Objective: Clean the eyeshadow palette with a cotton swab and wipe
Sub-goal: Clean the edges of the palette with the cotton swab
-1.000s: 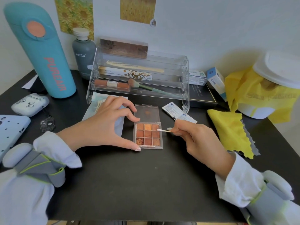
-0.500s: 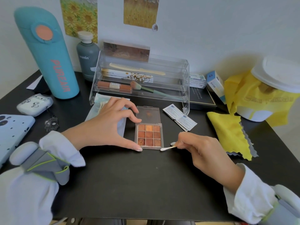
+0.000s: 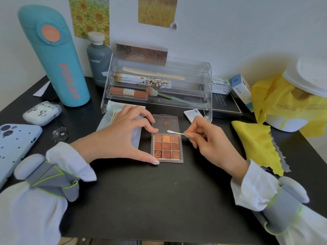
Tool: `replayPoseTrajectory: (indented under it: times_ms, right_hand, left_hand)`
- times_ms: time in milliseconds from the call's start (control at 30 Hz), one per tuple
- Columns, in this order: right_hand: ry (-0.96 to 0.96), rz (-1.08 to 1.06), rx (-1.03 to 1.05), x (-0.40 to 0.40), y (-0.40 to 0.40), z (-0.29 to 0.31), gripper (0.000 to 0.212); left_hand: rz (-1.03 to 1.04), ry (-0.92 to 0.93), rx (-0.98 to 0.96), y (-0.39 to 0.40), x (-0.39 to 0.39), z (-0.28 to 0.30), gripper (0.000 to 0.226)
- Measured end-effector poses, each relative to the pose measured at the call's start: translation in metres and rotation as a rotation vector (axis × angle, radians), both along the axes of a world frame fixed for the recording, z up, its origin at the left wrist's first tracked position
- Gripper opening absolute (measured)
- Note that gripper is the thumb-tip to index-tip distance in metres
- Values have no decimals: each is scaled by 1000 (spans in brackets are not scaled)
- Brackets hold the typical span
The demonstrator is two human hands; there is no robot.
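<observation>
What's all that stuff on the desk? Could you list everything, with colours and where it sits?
eyeshadow palette: 1, orange-brown pans, clear lid open, desk centre
cotton swab: 1, white, tip at the lid's hinge
bottle: 1, teal, back left
lotion bottle: 1, grey, behind the organiser's left end
organiser: 1, clear, tiered, back centre, holding comb, brush, tubes
earbud case: 1, white, left
phone: 1, pale blue, far left
cloth: 1, yellow, right
packets: white, count unclear, beside the lid
bin: 1, white, yellow liner, far right
left hand: steadies the palette between thumb and finger
right hand: pinches the swab
</observation>
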State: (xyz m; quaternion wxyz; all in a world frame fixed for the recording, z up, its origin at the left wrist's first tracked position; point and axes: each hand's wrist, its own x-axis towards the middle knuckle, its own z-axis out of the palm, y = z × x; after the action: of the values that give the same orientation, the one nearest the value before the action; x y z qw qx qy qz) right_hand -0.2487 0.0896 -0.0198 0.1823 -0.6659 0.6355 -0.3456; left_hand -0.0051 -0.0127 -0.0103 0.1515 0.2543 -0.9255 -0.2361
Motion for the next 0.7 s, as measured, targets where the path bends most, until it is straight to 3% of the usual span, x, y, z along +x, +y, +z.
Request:
replayPoseTrajectory:
  times_ms: [700]
  right_hand:
    - [107, 13, -31, 3, 10, 4, 28]
  left_hand:
    - [16, 29, -4, -1, -1, -2, 69]
